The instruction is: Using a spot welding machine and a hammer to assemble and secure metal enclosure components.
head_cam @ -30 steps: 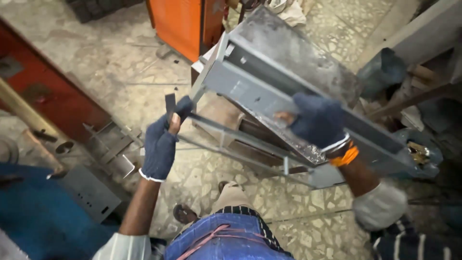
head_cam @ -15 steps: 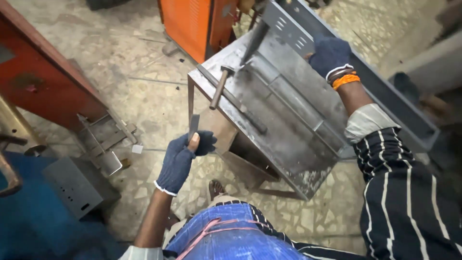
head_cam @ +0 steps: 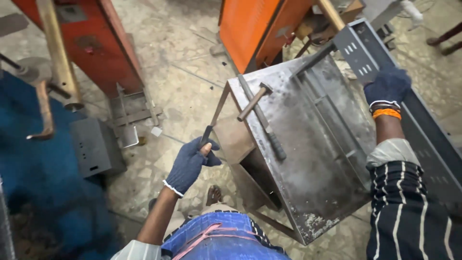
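Two gloved hands are working over a patterned stone floor (head_cam: pixel 183 62), and we are reading the scene from the left. At the far left a blue machine body (head_cam: pixel 43 192) is filling the corner, with a brass-coloured curved lever (head_cam: pixel 43 110) hanging in front of it and a red steel frame (head_cam: pixel 96 43) rising beyond; a small dark grey metal box (head_cam: pixel 94 149) is sitting on the floor just beside it. Moving inward, our left hand (head_cam: pixel 190 163), in a dark blue knit glove, is gripping a short flat dark metal strip (head_cam: pixel 206 136) upright between thumb and fingers, near the left edge of the scuffed grey sheet-metal work table (head_cam: pixel 308 163). On that table top a hammer with a wooden handle (head_cam: pixel 253 102) is lying across a long dark steel rod (head_cam: pixel 264 123), touching it. Behind the table an orange metal cabinet (head_cam: pixel 250 29) is standing. Further right, our right hand (head_cam: pixel 387 86), also gloved in blue with an orange band at the wrist, is closing around the edge of a long grey slotted metal channel (head_cam: pixel 414 120), which is lying tilted along the table's right side, its upper end near the cabinet. A striped sleeve (head_cam: pixel 409 212) is covering that arm.
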